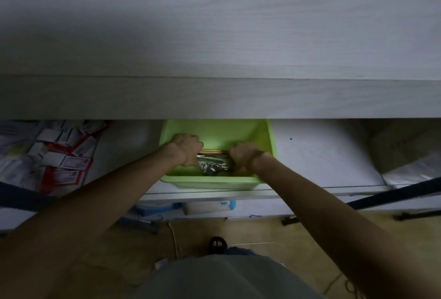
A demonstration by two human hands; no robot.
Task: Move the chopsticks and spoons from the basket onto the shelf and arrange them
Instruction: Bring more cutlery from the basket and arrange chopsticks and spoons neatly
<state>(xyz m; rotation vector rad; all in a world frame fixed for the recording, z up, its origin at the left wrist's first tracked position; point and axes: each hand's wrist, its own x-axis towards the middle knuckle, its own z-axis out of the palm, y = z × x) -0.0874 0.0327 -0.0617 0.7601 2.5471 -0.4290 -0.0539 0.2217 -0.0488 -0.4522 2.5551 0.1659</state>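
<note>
Down inside the green basket [268, 136] I see one bundle of wooden chopsticks [213, 151] lying crosswise, with metal spoons [213, 168] beneath — too blurred for me to count. My left hand [187, 147] and right hand [244, 156] both curl closed around the bundle's ends. That basket sits at the front edge of a white lower shelf [322, 155], under a pale wood-grain upper shelf [219, 36]. Red-and-white boxes [63, 153] lie piled at the left — tan floor [257, 232] below.

The basket [216, 180] is lime green, the chopsticks [212, 151] light brown, the spoons [213, 169] silver, the shelf [214, 36] pale grey woodgrain.
</note>
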